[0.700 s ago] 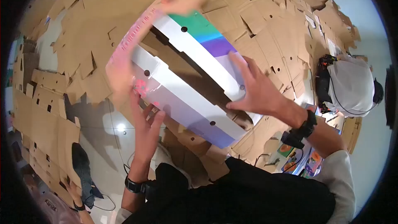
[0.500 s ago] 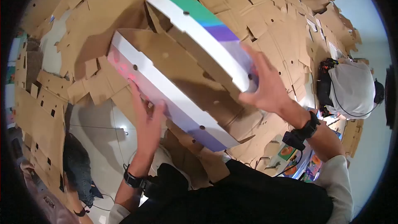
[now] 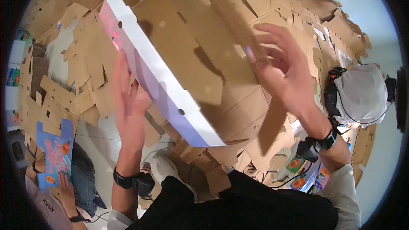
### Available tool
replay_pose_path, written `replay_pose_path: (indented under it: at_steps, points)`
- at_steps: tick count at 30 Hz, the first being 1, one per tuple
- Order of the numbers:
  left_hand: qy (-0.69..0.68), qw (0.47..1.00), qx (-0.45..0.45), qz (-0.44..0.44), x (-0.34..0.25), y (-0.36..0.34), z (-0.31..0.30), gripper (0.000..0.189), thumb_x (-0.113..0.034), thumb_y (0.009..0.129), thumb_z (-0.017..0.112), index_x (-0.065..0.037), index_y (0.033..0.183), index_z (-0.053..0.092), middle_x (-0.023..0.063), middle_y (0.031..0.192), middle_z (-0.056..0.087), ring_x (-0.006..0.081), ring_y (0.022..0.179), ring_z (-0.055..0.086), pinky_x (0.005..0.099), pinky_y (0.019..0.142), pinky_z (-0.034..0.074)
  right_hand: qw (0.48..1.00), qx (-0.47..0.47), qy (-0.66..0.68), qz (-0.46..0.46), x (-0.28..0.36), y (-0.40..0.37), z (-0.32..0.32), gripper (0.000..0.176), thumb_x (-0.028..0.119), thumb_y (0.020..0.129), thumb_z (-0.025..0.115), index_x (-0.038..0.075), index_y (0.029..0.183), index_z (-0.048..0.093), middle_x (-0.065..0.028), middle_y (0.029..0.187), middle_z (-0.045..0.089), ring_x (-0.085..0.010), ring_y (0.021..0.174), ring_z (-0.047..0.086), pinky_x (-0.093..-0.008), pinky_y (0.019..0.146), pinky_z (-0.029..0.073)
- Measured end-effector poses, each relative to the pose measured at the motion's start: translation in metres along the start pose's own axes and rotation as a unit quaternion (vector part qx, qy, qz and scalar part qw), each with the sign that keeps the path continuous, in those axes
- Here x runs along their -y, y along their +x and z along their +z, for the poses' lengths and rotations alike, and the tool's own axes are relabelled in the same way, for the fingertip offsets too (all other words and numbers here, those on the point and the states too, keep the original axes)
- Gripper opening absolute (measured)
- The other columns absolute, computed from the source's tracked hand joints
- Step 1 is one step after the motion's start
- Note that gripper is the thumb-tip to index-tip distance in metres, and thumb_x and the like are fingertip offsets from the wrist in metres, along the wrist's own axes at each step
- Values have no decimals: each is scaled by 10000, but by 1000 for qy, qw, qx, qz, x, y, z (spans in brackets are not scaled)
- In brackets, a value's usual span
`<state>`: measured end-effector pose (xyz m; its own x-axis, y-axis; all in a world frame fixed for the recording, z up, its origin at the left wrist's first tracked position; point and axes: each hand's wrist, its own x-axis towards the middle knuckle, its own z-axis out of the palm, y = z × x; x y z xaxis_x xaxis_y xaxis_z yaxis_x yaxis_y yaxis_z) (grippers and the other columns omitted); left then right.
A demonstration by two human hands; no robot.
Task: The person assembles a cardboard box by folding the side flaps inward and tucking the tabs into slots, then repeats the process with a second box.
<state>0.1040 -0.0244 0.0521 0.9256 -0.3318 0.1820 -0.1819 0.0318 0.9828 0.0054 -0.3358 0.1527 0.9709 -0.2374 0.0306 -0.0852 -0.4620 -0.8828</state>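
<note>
Against the left hand [image 3: 130, 106], the cardboard box [image 3: 183, 64] has a smooth printed outer wall [image 3: 147, 79] with a slight sheen; inside, between the hands, it is plain matt brown board. Beyond the right hand [image 3: 283, 70] spread raw cardboard sheets [image 3: 294, 21], dull, with rough-cut edges. Left of the left hand, a co-worker's blue printed card [image 3: 55, 153] looks smooth, the jeans [image 3: 83, 174] matt denim. Below the left hand, the floor [image 3: 102, 149] is glossy tile. The sleeve [image 3: 347, 187] behind the right hand is soft, matt cloth.
</note>
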Motion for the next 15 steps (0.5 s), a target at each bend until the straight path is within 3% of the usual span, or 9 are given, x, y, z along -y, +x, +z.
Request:
replay_pose_path:
  at_steps: [2, 6, 8, 10, 12, 15]
  points:
    - [-62, 998, -23, -15, -3, 10, 1, 722, -343, 1109, 631, -69, 1710, 340, 131, 1788, 270, 366, 1616, 359, 488, 1269, 380, 998, -6, -11, 55, -5, 8, -11, 621, 34, 880, 714, 79, 1481, 563, -152, 1340, 696, -277, 1223, 705, -399, 1047, 590]
    - [1, 989, -8, -147, 39, 7, -1, 680, -405, 1151, 551, -32, 1687, 364, 134, 1702, 431, 312, 1547, 469, 454, 1240, 424, 982, 70, -118, 130, -72, 9, -20, 596, 136, 924, 732, 66, 1489, 554, -153, 1362, 687, -288, 1274, 656, -441, 1086, 537]
    - [44, 968, 34, -244, 58, -19, -3, 638, -421, 1172, 483, -58, 1685, 371, 142, 1671, 485, 305, 1513, 510, 447, 1220, 454, 979, 89, -9, 183, -77, 6, -26, 605, 210, 952, 733, 53, 1506, 545, -142, 1378, 678, -281, 1318, 625, -428, 1130, 489]
    - [-69, 921, 22, -384, 67, -50, 4, 619, -438, 1183, 456, -69, 1677, 393, 121, 1576, 598, 263, 1455, 566, 409, 1179, 476, 971, 120, 55, 200, -76, 1, -27, 621, 279, 984, 726, 38, 1524, 535, -130, 1387, 672, -267, 1349, 600, -411, 1165, 450]
    - [-117, 915, 5, -385, 76, -81, 6, 556, -412, 1186, 479, -79, 1630, 469, 89, 1541, 585, 205, 1302, 632, 392, 1111, 524, 967, 159, 73, 187, -71, -9, -27, 643, 344, 1019, 711, 22, 1543, 524, -119, 1389, 666, -245, 1367, 582, -390, 1190, 420]
    - [-167, 907, -24, -385, 78, -106, 4, 584, -482, 1189, 407, -85, 1610, 488, 77, 1575, 581, 223, 1403, 575, 416, 1172, 468, 965, 185, 110, 152, -77, -12, -31, 684, 463, 1071, 658, 27, 1577, 512, -101, 1423, 652, -225, 1343, 598, -400, 1190, 433]
